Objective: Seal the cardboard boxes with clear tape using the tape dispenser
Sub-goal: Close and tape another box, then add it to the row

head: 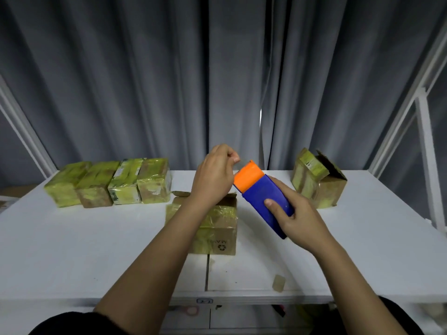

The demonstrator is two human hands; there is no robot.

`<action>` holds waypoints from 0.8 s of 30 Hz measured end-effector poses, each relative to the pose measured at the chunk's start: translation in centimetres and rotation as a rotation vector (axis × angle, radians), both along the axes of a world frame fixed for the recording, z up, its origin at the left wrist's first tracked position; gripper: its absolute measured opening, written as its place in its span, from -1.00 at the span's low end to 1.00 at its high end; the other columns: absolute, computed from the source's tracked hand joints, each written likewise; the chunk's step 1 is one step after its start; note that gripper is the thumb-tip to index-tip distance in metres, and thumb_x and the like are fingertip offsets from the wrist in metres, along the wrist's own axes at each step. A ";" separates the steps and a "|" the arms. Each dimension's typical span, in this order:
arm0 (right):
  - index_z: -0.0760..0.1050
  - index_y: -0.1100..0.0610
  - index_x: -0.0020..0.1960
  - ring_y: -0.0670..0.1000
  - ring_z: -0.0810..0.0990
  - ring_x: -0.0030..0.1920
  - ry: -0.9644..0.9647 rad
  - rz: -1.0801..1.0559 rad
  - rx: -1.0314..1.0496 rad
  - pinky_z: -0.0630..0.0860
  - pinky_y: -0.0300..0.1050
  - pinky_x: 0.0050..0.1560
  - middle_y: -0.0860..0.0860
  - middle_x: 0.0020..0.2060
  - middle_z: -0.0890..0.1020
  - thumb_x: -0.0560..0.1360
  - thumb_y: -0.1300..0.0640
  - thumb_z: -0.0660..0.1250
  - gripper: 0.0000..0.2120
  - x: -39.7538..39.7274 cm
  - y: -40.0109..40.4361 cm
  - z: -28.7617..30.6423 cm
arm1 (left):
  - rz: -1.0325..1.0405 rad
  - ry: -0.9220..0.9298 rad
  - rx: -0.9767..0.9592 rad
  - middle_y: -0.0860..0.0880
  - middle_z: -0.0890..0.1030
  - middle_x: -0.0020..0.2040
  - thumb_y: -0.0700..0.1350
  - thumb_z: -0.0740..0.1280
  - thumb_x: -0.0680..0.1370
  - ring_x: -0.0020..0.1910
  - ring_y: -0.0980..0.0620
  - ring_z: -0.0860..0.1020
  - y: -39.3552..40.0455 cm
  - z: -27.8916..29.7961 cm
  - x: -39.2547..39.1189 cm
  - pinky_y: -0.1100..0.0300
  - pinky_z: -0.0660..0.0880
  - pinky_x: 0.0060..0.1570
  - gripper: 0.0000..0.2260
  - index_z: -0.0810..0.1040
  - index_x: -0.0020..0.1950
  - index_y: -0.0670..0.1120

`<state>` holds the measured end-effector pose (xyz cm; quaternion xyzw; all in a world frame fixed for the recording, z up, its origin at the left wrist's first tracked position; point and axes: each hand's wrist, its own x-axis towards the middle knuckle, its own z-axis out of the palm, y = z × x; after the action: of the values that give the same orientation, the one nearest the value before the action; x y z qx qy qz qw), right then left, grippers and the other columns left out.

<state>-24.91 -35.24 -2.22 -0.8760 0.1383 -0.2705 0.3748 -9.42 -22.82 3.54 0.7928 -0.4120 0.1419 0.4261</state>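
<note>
Grey curtains hang behind a white desk. Four taped cardboard boxes stand side by side in a row at its far left, and an open-flapped box sits at the far right. A partly taped box rests mid-desk beneath the raised hands. The right hand grips the blue body of the blue-and-orange tape dispenser, held tilted above that box. The left hand has its fingers curled, pinching at the dispenser's orange end; the tape itself cannot be made out. A small tape scrap lies near the front edge.
</note>
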 end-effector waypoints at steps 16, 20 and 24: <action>0.27 -0.17 0.24 -0.26 0.50 0.06 -0.205 -0.036 0.332 0.53 -0.37 -0.12 -0.27 0.15 0.42 0.25 -0.01 0.58 -0.30 0.0 2.0 -1.0 | -0.211 0.132 0.296 0.01 0.42 0.04 0.01 0.40 0.50 0.00 0.04 0.42 -1.8 3.8 -1.2 0.18 0.38 -0.05 -0.74 0.38 0.05 -0.05; 0.15 -0.25 0.31 -0.19 0.44 0.17 -0.151 -0.130 0.130 0.52 -0.35 -0.03 -0.36 0.15 0.30 0.22 0.04 0.64 -0.13 0.2 1.9 -1.9 | -0.182 0.131 0.313 -0.01 0.44 0.05 0.02 0.38 0.52 -0.02 0.04 0.43 -2.6 3.8 -1.5 0.17 0.39 -0.08 -0.75 0.37 0.05 -0.05; 0.18 -0.26 0.33 -0.10 0.48 0.17 -0.192 -0.232 0.108 0.61 -0.08 0.03 -0.36 0.13 0.37 0.26 -0.06 0.60 -0.19 -0.4 1.3 -2.3 | -0.163 0.222 0.217 0.02 0.44 -0.02 0.03 0.36 0.53 -0.06 0.06 0.43 -2.3 3.4 -0.6 0.20 0.37 -0.18 -0.77 0.38 0.04 -0.05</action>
<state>-25.35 -33.92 -4.54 -0.8027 0.2165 -0.3867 0.3992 -10.05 -25.16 6.93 0.8088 -0.4384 -0.0267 0.3912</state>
